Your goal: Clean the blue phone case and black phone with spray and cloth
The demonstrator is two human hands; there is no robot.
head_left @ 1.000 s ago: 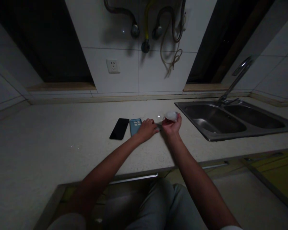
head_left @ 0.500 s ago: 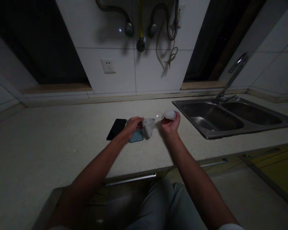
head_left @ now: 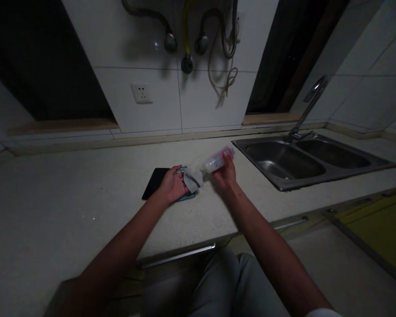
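My left hand [head_left: 173, 186] is turned partly palm up, its fingers closed on a thin greyish-white cloth [head_left: 193, 178] that hangs loose over the counter. My right hand [head_left: 225, 175] is wrapped round a clear plastic bottle [head_left: 215, 162] with pink at one end. The bottle lies nearly on its side in the air, its whitish end pointing left toward the cloth. Beneath my left hand a flat black device [head_left: 154, 181] rests on the counter, partly hidden. Beside it is a flat blue item [head_left: 186, 197], mostly covered by the hand and cloth.
The pale countertop [head_left: 119, 176] runs across the view. A double steel sink [head_left: 280, 187] with a chrome faucet [head_left: 312, 105] is set in at the right. Pipes and a looped cord [head_left: 229, 81] hang on the tiled wall, near a socket [head_left: 141, 93].
My right hand has turned the bottle, so its side and pink end now show. My left hand has rolled palm up and moved slightly left and down with the cloth. The view has shifted a little.
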